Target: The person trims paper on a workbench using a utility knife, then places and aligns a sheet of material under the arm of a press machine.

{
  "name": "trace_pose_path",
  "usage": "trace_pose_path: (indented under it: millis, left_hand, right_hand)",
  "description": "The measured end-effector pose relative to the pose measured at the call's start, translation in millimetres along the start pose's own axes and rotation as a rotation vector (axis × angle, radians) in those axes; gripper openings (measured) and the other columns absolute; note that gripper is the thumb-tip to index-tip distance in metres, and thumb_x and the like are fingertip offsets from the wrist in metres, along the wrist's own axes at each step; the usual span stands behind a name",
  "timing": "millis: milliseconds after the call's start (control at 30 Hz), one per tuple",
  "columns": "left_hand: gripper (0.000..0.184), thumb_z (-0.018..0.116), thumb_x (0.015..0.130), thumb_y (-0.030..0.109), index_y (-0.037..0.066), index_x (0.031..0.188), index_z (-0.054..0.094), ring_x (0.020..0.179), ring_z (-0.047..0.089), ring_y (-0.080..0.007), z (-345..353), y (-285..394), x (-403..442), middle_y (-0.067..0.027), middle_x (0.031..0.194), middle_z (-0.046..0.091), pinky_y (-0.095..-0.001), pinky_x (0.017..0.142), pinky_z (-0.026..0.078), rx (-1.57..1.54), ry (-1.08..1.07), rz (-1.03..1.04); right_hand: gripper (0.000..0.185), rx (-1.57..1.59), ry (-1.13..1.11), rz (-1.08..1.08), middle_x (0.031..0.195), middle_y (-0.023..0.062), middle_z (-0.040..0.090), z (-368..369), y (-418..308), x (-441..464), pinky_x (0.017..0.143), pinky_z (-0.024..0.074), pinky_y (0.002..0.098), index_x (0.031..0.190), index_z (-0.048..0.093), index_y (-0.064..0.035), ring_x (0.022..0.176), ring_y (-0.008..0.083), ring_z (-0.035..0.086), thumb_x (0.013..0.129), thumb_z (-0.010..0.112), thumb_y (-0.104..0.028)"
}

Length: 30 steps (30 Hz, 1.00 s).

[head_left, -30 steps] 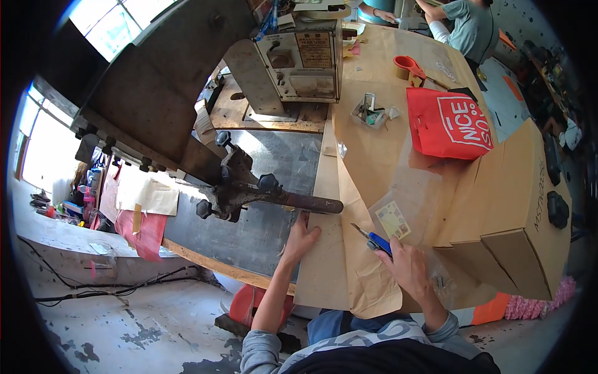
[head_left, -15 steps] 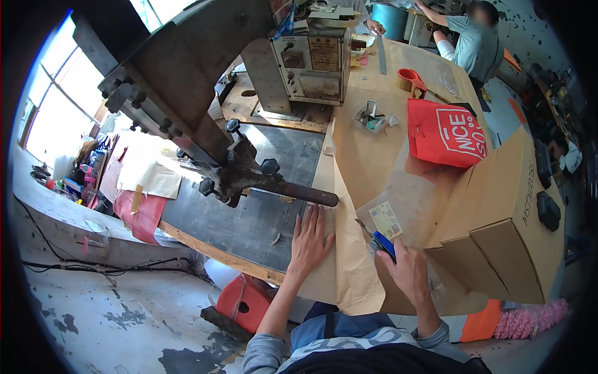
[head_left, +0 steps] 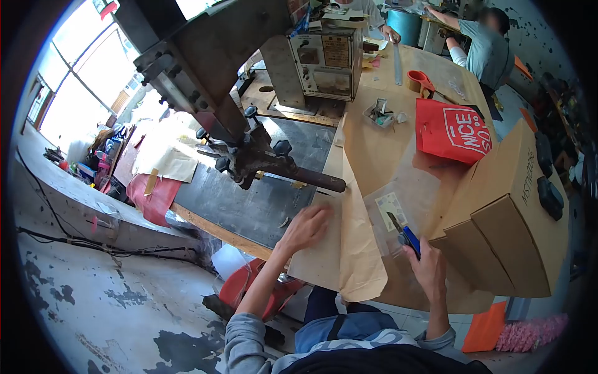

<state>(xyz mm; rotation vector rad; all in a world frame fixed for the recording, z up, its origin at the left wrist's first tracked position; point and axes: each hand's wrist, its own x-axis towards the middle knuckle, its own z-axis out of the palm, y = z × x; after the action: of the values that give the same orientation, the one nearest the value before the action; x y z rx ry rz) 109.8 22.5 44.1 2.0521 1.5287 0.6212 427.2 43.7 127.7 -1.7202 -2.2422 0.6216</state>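
The left hand (head_left: pixel 305 229) has gone from flat to loosely bent on the pale board (head_left: pixel 316 262), gripping nothing I can see — lighter pressure, I'd judge. My view shows the right hand (head_left: pixel 430 268) clasping a blue utility knife (head_left: pixel 411 240), its blade above the glossy plastic sleeve (head_left: pixel 411 187) (printed card inside). Creased, tapering brown paper (head_left: pixel 362 268) lies between the hands — matte and thin.

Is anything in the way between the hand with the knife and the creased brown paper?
Nothing visible stands between the right hand, holding the blue knife, and the creased brown paper. A clear plastic bag lies beneath the knife, seemingly no obstacle.
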Motion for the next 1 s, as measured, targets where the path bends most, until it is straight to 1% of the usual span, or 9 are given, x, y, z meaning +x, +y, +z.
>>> trace_pose_path:
  millis: [100, 267, 433, 467, 567, 700, 833, 933, 1000]
  left_hand:
    - [0.05, 0.048, 0.086, 0.024, 0.0, 0.129, 0.042, 0.131, 0.033, -0.0312, 22.1, 2.0, 16.0, -0.0197, 0.136, 0.038, -0.0439, 0.109, 0.026, 0.359, 0.206, -0.02]
    - [0.046, 0.049, 0.085, 0.023, -0.001, 0.124, 0.046, 0.133, 0.03, -0.033, 49.9, 26.3, -20.1, -0.0225, 0.131, 0.043, -0.0442, 0.112, 0.021, 0.175, -0.21, 0.427]
    - [0.024, 0.06, 0.077, 0.016, 0.003, 0.098, 0.063, 0.095, 0.063, -0.0283, 28.0, 3.8, -95.1, -0.0151, 0.103, 0.063, -0.0395, 0.084, 0.051, -0.146, -0.265, 0.461]
    - [0.016, 0.061, 0.076, 0.013, 0.005, 0.088, 0.066, 0.078, 0.066, -0.0246, 9.5, 14.3, -92.8, -0.0101, 0.091, 0.067, -0.0356, 0.068, 0.054, -0.036, 0.029, 0.461]
    - [0.039, 0.06, 0.08, 0.019, 0.003, 0.115, 0.055, 0.117, 0.05, -0.0328, -7.6, -5.0, -79.6, -0.0184, 0.127, 0.051, -0.0448, 0.096, 0.04, 0.211, 0.376, 0.003]
    - [0.039, 0.06, 0.082, 0.028, 0.003, 0.111, 0.056, 0.128, 0.04, -0.0283, 1.1, -9.4, -94.8, -0.0203, 0.128, 0.049, -0.0411, 0.101, 0.038, 0.286, 0.303, 0.057]
    - [0.018, 0.058, 0.081, 0.019, 0.003, 0.076, 0.063, 0.063, 0.062, -0.0286, -13.8, -24.8, -160.3, -0.0105, 0.067, 0.06, -0.036, 0.054, 0.048, -0.033, 0.089, 0.175]
    - [0.011, 0.059, 0.078, 0.012, 0.005, 0.07, 0.061, 0.045, 0.052, -0.0277, -25.2, -31.1, -168.2, -0.0076, 0.057, 0.052, -0.0371, 0.043, 0.041, -0.214, 0.366, 0.244]
    - [0.014, 0.061, 0.079, 0.017, 0.004, 0.078, 0.059, 0.061, 0.058, -0.0302, -17.9, -30.0, -156.8, -0.0122, 0.072, 0.06, -0.0385, 0.055, 0.045, -0.044, 0.351, -0.047]
  right_hand:
    - [0.033, 0.01, 0.021, -0.02, 0.07, 0.0211, 0.061, -1.0, 3.1, -3.0, 0.058, 0.0454, 0.0461, 0.089, 0.053, -0.0006, 0.068, 0.0402, 0.06, 0.086, 0.061, -0.033]
    - [0.033, -0.003, 0.054, 0.01, 0.07, 0.0215, 0.06, -3.1, -4.5, -15.6, 0.058, 0.0446, 0.0469, 0.088, 0.053, -0.0012, 0.069, 0.0415, 0.059, 0.086, 0.061, -0.033]
    - [0.033, -0.012, 0.15, 0.043, 0.067, 0.0237, 0.058, -6.1, -11.5, -24.9, 0.056, 0.0432, 0.045, 0.086, 0.053, 0.0011, 0.067, 0.0425, 0.059, 0.087, 0.061, -0.03]
    - [0.033, 0.008, 0.149, 0.06, 0.068, 0.0239, 0.058, -5.0, -15.6, -26.4, 0.055, 0.0431, 0.045, 0.086, 0.053, 0.0012, 0.067, 0.0426, 0.059, 0.087, 0.061, -0.031]
    - [0.033, 0.045, 0.143, 0.071, 0.068, 0.0238, 0.058, -1.8, -32.3, -24.2, 0.055, 0.0429, 0.0454, 0.085, 0.053, 0.0008, 0.068, 0.0427, 0.059, 0.087, 0.06, -0.031]
    - [0.034, 0.047, 0.159, 0.053, 0.069, 0.0224, 0.06, 4.7, -53.3, -25.7, 0.055, 0.0426, 0.0463, 0.085, 0.053, -0.001, 0.068, 0.042, 0.059, 0.088, 0.059, -0.034]
    - [0.034, 0.073, 0.193, 0.073, 0.066, 0.0224, 0.059, 10.4, -63.0, -29.6, 0.054, 0.042, 0.0462, 0.085, 0.054, -0.0011, 0.066, 0.0418, 0.059, 0.088, 0.058, -0.035]
    - [0.035, 0.094, 0.239, 0.079, 0.065, 0.0222, 0.058, 16.9, -68.1, -28.7, 0.054, 0.0417, 0.0463, 0.085, 0.054, -0.001, 0.065, 0.0422, 0.058, 0.088, 0.059, -0.035]
    - [0.035, 0.087, 0.236, 0.085, 0.064, 0.0222, 0.058, 19.7, -71.3, -31.2, 0.054, 0.0417, 0.0462, 0.084, 0.054, -0.0006, 0.065, 0.0424, 0.058, 0.088, 0.059, -0.035]
